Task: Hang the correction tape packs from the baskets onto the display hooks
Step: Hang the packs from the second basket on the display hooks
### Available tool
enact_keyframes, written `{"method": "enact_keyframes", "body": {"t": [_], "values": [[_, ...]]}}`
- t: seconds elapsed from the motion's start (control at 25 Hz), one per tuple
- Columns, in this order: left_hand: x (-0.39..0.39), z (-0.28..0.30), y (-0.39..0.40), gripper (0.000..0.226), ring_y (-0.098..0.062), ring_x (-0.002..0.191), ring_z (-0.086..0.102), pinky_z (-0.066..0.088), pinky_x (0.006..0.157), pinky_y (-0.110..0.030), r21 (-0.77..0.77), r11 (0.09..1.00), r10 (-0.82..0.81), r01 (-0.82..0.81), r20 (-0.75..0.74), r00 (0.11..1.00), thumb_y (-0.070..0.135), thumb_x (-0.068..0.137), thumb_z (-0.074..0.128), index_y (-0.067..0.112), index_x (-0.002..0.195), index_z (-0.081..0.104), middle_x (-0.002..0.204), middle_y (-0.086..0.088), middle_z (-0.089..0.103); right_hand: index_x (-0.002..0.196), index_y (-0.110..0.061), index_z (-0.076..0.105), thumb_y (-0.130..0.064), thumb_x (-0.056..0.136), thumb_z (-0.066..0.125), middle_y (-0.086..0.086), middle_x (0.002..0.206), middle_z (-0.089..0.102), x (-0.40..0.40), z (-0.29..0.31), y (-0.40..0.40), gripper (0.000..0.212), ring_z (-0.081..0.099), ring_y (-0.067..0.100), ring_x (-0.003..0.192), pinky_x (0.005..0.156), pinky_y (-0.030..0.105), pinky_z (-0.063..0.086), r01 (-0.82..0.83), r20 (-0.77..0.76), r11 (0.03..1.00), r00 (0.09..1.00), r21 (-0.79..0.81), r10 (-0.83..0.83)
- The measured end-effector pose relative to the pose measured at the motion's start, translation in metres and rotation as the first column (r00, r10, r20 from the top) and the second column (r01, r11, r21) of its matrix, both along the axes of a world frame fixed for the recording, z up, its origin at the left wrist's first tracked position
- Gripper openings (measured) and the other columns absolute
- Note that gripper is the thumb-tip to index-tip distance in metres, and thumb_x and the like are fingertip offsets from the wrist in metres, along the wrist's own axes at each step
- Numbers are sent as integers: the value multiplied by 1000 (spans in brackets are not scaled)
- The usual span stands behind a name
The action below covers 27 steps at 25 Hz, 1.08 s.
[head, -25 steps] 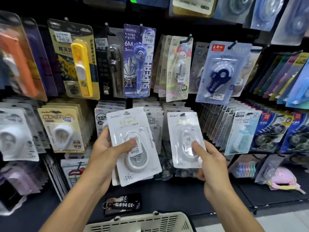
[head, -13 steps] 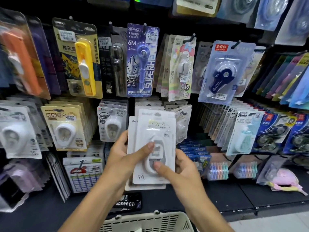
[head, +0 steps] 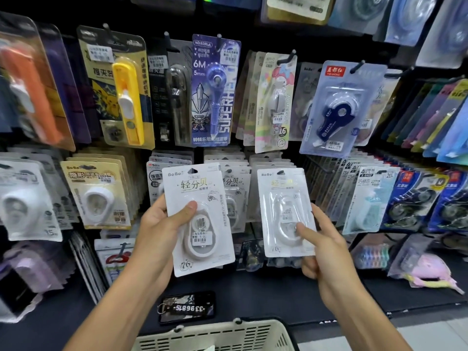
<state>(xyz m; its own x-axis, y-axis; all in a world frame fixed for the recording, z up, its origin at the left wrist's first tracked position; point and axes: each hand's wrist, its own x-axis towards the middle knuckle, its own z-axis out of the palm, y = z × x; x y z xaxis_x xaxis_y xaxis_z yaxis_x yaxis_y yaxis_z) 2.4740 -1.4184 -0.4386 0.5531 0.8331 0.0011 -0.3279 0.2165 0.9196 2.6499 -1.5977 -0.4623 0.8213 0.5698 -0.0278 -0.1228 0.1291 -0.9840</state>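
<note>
My left hand (head: 162, 229) holds a white BoBo correction tape pack (head: 200, 219) upright, thumb pressed on its blister. My right hand (head: 326, 247) grips a second white pack of the same kind (head: 283, 211), whose top hole sits at the level of the hook row. Behind both, matching white packs (head: 234, 196) hang on the middle row of display hooks. A cream basket (head: 220, 335) shows its rim at the bottom edge below my arms.
The pegboard wall is crowded with hanging stationery: a yellow cutter pack (head: 119, 95), a blue SUPERHERO tape pen pack (head: 215, 92), a navy tape pack (head: 336, 110). A phone with a key tag (head: 188, 307) lies on the dark shelf. Pink items (head: 428, 272) lie at the right.
Half a second ago both hands held the packs stacked together at the centre. Now the hands have parted, the right one carrying one pack off to the right and up toward the hooks.
</note>
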Motion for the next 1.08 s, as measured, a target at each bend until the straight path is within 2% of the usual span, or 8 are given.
{"method": "enact_keyframes", "body": {"t": [0.16,0.28,0.4,0.52,0.6,0.72,0.92,1.08], "values": [[5,-2,-3,29,-20,96,78,63,72,-32,19,1000,-9,9,2,1000,6,94,64,20,118,69,108,1,80,135,-55,43,-15,97,65,-10,135,58,-7,-2,4,60,71,21,106,79,38,59,-72,28,997,997,18,72],[24,-1,-16,26,-22,99,77,60,84,-41,67,996,-60,64,-64,996,8,95,66,21,118,69,108,0,80,129,-60,48,-38,81,82,-11,130,66,-34,-10,21,62,71,16,108,90,38,59,-312,261,948,912,-62,317],[41,-3,-26,16,-13,93,77,59,77,-30,219,965,-120,146,-128,984,21,99,65,23,114,70,104,5,80,123,-44,62,-19,82,80,-5,124,71,-44,-13,40,51,69,18,112,91,37,59,-278,359,959,902,58,240],[37,-19,-10,31,-4,109,64,47,96,-27,840,517,402,166,-409,819,49,100,54,31,123,63,124,16,67,112,-37,71,-8,84,78,-5,116,75,-21,-7,36,41,74,20,102,74,31,61,-40,197,983,980,180,4],[32,-32,0,58,-18,148,35,26,121,-48,897,227,663,379,-427,615,52,100,45,28,153,39,162,5,38,106,-35,75,-14,84,78,-4,113,76,-2,-7,25,31,73,32,102,78,46,60,91,135,990,985,106,-105],[32,-50,6,75,-22,159,-7,-3,126,-56,805,234,660,545,-543,519,49,101,43,30,163,6,172,3,-6,96,-39,79,-23,86,79,-12,104,78,8,-12,16,19,72,17,101,76,35,56,247,166,964,951,94,-260],[30,-57,3,81,-21,157,-15,-13,122,-55,794,196,673,575,-536,509,46,101,42,34,161,-11,163,6,-27,97,-41,78,-19,91,74,-7,106,75,10,-14,20,22,66,18,66,49,28,51,239,199,971,951,12,-236],[29,-59,5,81,-19,155,-23,-17,121,-53,797,187,688,574,-524,503,48,101,37,37,157,-21,160,8,-33,142,-44,48,-8,97,62,-15,162,27,19,-28,30,59,39,15,143,104,35,48,139,480,950,877,-278,12]]}}
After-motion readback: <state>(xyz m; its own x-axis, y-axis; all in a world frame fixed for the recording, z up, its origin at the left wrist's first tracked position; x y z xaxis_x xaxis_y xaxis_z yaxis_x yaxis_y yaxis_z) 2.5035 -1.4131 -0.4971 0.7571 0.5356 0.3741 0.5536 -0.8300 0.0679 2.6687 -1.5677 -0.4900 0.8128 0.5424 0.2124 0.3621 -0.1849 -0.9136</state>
